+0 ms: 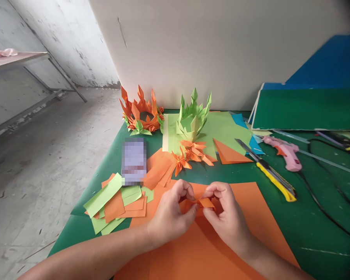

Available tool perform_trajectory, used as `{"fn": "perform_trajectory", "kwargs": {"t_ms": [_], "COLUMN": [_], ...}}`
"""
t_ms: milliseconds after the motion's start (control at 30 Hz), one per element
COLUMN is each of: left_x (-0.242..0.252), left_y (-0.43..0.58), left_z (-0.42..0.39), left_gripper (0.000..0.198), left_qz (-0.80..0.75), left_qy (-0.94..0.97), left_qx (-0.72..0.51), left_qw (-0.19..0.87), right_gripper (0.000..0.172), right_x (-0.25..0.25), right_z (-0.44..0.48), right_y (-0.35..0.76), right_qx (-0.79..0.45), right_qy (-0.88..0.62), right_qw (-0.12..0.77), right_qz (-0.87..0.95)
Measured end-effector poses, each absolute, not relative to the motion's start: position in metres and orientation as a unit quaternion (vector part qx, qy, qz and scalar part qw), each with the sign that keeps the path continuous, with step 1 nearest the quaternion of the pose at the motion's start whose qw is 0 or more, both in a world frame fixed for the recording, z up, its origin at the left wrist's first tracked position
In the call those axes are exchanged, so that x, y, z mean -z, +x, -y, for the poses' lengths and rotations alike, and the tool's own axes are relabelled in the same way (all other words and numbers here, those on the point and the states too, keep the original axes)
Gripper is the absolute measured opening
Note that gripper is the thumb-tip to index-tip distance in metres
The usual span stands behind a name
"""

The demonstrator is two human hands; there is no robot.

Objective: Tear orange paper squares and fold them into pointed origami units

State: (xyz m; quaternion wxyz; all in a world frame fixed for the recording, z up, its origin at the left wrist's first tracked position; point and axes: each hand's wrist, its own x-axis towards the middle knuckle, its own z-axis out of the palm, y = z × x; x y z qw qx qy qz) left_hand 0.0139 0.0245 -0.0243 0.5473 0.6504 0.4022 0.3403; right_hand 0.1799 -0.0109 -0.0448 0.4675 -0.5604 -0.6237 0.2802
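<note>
Between both hands is a small folded piece of orange paper (207,203), held just above a large orange sheet (216,249). My left hand (175,210) pinches its left end between thumb and fingers. On the other side, my right hand (226,208) grips the right end, thumb below and fingers curled above. My fingers partly hide the folds. Just beyond the hands lie several orange paper flowers (192,151). Behind them stands a green folded-paper crown (194,116), and to its left an orange paper crown (141,112) with green leaves.
Loose green and orange paper strips (113,202) lie at left, near a blurred phone-like rectangle (133,161). An orange triangle (230,151), a yellow utility knife (275,181) and a pink glue gun (284,151) with a black cord lie right. A green board (309,109) leans behind.
</note>
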Motion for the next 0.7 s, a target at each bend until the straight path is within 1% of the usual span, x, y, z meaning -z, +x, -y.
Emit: {"fn": "perform_trajectory", "kwargs": {"t_ms": [133, 233, 333, 467, 600, 700], "left_x": [0.024, 0.024, 0.023, 0.023, 0.024, 0.024], "left_y": [0.015, 0.015, 0.015, 0.013, 0.012, 0.012], "left_z": [-0.028, -0.033, -0.037, -0.04, -0.041, -0.041], "left_gripper": [0.02, 0.018, 0.018, 0.02, 0.02, 0.018], "left_qz": [-0.42, -0.444, -0.474, -0.492, -0.492, -0.495], "left_qy": [0.617, 0.593, 0.578, 0.568, 0.569, 0.569], "left_qx": [-0.354, -0.392, -0.416, -0.419, -0.419, -0.415], "left_qw": [0.564, 0.546, 0.518, 0.509, 0.509, 0.51], "right_gripper": [0.037, 0.041, 0.043, 0.034, 0.035, 0.029], "right_x": [0.042, 0.036, 0.031, 0.028, 0.029, 0.028], "right_z": [0.009, 0.007, 0.006, 0.004, 0.0, -0.003], "right_y": [0.182, 0.186, 0.19, 0.192, 0.192, 0.192], "right_qx": [-0.287, -0.303, -0.239, -0.129, -0.086, -0.062], "right_qy": [-0.543, -0.508, -0.459, -0.484, -0.52, -0.527], "right_qw": [0.456, 0.46, 0.457, 0.41, 0.409, 0.413], "right_qz": [0.644, 0.662, 0.723, 0.763, 0.745, 0.74]}}
